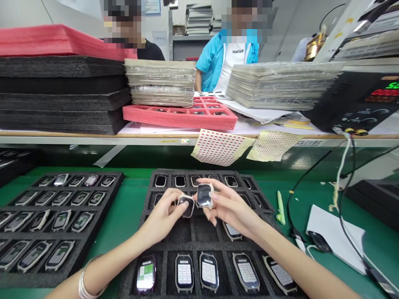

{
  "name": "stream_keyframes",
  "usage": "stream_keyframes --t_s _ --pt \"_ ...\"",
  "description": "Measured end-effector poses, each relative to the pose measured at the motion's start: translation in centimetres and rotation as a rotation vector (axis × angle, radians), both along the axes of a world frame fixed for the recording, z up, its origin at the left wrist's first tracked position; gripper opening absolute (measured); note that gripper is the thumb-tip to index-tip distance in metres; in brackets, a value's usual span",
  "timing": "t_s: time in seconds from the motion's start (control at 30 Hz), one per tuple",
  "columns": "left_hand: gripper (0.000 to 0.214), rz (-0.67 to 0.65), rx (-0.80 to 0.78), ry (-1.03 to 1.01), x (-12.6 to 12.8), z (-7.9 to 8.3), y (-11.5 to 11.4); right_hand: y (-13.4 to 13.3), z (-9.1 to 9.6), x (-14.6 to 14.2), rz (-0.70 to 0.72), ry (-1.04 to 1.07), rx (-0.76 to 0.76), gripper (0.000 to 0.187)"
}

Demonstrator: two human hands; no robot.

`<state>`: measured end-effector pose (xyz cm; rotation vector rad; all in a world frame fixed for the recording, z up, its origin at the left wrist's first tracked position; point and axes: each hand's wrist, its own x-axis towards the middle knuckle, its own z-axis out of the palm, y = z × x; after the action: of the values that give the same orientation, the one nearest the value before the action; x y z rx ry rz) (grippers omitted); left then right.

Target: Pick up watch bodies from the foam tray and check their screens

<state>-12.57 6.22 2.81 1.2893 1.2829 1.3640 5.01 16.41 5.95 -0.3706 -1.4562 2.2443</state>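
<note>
My left hand [170, 211] pinches a smartwatch body [187, 206], its thumb lying across the dark screen. Close beside it, my right hand [226, 203] grips a second smartwatch body [204, 196] by its edges, with the dark screen facing me. Both watches are held above a black foam tray [193, 245] divided into compartments. In the tray's front row, several watches such as this one [209, 272] show lit screens with a list or grid. A purple-edged watch [146, 274] shows a green and white screen. Dark-screened watches sit in the back rows, partly hidden by my hands.
Another foam tray [106, 226] full of watches lies on the left. Cables [289, 207], a green pen-like tool [280, 207] and white paper [335, 236] lie on the right. The shelf ahead carries black foam stacks [62, 95], a red foam tray [181, 118] and a power supply [358, 97]. Two people are behind it.
</note>
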Motion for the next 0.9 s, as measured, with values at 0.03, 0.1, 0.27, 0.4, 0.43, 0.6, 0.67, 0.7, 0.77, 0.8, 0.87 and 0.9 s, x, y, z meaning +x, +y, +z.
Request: stream_keyframes --t_s 0.03,0.1,0.27,0.4,0.43,0.6,0.67,0.7,0.77,0.8,0.87,0.9 --pt "0.023 -0.018 -0.011 -0.129 0.2 0.4 0.4 0.2 0.0 0.2 -0.022 0.018 0.0 0.041" --pt "0.029 -0.039 -0.056 -0.343 0.6 0.8 0.9 0.5 0.0 0.6 -0.058 0.043 0.011 0.041" --pt "0.04 -0.008 -0.122 -0.522 1.1 0.3 1.6 0.4 -0.3 0.8 -0.058 0.023 0.032 0.041" --pt "0.033 0.007 -0.104 -0.378 1.0 -0.6 1.7 0.2 -0.7 0.7 -0.017 -0.017 0.045 0.046" --pt "0.03 0.016 -0.094 -0.319 1.0 -0.7 1.7 0.2 -0.8 0.7 -0.009 -0.027 0.047 0.047" --pt "0.027 0.062 0.004 -0.04 1.3 -0.9 0.9 0.0 -0.8 0.9 0.033 -0.045 0.047 0.046" --pt "0.032 0.122 0.052 0.038 1.5 -0.9 0.5 -0.1 -0.8 0.9 0.032 -0.046 0.043 0.045" --pt "0.034 0.146 0.065 0.066 1.6 -0.9 0.4 -0.2 -0.8 0.9 0.026 -0.047 0.042 0.045" --pt "0.037 0.164 0.07 0.103 1.7 -0.8 0.2 -0.3 -0.8 0.9 0.016 -0.045 0.045 0.045" --pt "0.037 0.167 0.067 0.117 1.7 -0.8 0.1 -0.4 -0.8 0.9 0.012 -0.042 0.049 0.044" --pt "0.038 0.171 0.062 0.139 1.7 -0.7 0.1 -0.4 -0.8 0.9 0.017 -0.038 0.059 0.043" --pt "0.039 0.172 0.06 0.143 1.8 -0.7 0.1 -0.4 -0.8 0.9 0.024 -0.038 0.065 0.042"
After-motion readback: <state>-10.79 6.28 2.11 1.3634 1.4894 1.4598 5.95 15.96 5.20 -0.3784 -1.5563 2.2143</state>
